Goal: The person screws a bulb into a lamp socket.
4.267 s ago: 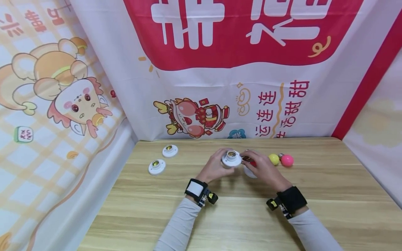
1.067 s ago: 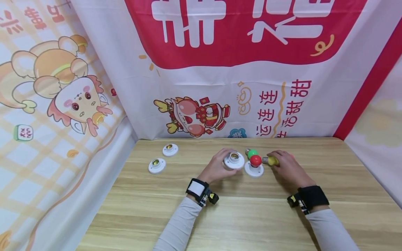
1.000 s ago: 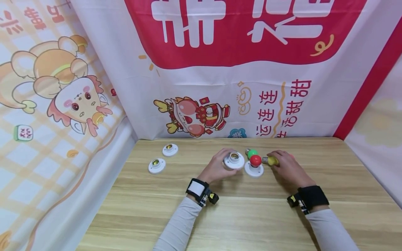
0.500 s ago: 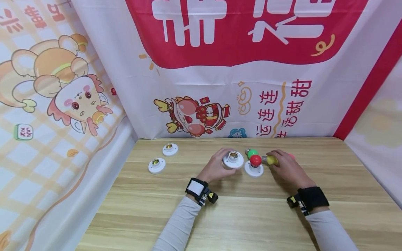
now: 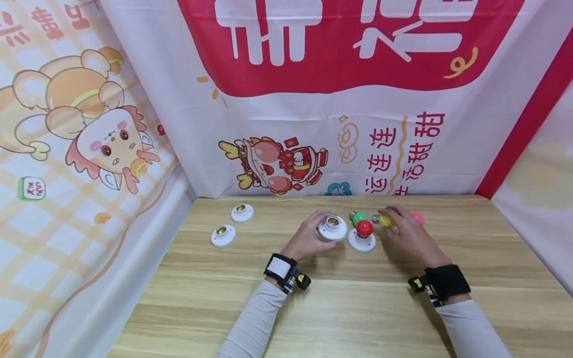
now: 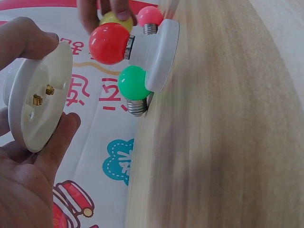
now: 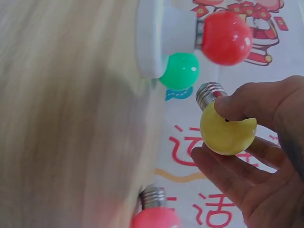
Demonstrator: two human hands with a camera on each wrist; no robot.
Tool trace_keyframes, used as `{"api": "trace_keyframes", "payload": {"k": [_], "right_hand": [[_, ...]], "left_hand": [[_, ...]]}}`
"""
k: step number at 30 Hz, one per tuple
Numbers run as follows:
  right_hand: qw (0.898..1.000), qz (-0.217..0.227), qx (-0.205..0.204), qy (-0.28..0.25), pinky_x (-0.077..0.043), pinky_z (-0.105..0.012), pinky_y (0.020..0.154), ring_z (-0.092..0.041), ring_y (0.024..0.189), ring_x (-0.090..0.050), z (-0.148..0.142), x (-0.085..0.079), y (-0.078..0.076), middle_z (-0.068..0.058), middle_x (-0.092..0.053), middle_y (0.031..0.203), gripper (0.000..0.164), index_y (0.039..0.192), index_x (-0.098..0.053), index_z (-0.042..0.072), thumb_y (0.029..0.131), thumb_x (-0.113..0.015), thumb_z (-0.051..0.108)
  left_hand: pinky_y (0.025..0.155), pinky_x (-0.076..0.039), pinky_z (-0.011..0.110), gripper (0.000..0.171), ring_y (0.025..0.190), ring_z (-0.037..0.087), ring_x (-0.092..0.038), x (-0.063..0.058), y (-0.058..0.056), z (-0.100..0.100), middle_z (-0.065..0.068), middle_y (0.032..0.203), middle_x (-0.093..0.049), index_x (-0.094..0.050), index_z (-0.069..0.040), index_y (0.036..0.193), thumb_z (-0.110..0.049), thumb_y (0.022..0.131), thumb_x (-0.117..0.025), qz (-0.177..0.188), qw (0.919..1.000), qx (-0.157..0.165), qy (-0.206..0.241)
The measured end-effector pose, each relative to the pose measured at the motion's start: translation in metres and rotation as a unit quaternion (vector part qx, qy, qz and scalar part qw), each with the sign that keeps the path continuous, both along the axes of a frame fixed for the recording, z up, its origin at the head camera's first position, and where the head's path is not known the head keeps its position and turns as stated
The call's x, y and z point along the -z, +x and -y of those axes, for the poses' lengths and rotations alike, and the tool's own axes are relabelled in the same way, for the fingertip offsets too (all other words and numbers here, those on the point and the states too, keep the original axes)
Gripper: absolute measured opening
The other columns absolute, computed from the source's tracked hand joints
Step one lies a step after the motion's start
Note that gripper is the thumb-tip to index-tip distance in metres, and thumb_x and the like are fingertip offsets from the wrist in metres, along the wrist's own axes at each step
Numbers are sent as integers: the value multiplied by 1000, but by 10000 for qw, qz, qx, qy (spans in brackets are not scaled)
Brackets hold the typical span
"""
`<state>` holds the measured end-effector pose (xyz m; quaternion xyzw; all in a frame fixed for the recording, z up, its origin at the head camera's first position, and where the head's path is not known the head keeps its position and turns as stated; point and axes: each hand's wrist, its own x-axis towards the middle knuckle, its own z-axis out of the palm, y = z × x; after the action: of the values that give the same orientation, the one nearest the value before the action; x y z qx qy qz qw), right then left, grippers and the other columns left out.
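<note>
My left hand (image 5: 309, 239) grips a white round lamp holder (image 5: 333, 227) by its rim, socket facing up and holding no bulb. Its hollow underside with brass terminals shows in the left wrist view. My right hand (image 5: 409, 234) holds a yellow light bulb (image 7: 228, 128) between thumb and fingers, raised off the table, its metal screw base pointing left in the head view. Between the hands, a red bulb (image 5: 364, 228) stands upright in a second lamp holder (image 5: 362, 243) on the table. A green bulb (image 5: 359, 219) lies just behind it.
A pink bulb (image 5: 418, 218) lies on the wooden table (image 5: 331, 318) beyond my right hand. Two more lamp holders with bare sockets, one farther back (image 5: 242, 212) and one nearer (image 5: 223, 235), sit at the left. A printed cloth (image 5: 277, 114) hangs along the table's back edge.
The right hand has left the lamp holder in my left hand, moved right and taken hold of the yellow bulb. Lately it has lifted that bulb slightly. The left hand has barely moved.
</note>
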<state>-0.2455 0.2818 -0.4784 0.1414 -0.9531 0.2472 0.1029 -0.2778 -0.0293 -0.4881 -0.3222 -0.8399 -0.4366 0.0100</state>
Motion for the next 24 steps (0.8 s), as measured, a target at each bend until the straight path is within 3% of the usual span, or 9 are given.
{"api": "trace_keyframes", "payload": {"k": [11, 24], "right_hand": [[9927, -1146, -351, 165, -53, -66, 108, -47, 128, -60, 15, -21, 5, -28, -62, 138, 60, 143, -59, -2, 87, -81, -5], [9866, -1472, -678, 210, -54, -62, 110, -42, 132, -60, 48, -49, 18, -23, -64, 143, 62, 139, -60, 0, 82, -86, -4]], "left_hand": [[122, -48, 39, 75, 140, 25, -59, 2, 1, -2, 8, 152, -58, -56, -10, 150, -17, 83, -90, -17, 10000, 13, 44], [121, -49, 38, 76, 139, 23, -59, 3, 0, -3, 7, 151, -59, -56, -10, 150, -12, 82, -90, 11, 10000, 17, 53]]}}
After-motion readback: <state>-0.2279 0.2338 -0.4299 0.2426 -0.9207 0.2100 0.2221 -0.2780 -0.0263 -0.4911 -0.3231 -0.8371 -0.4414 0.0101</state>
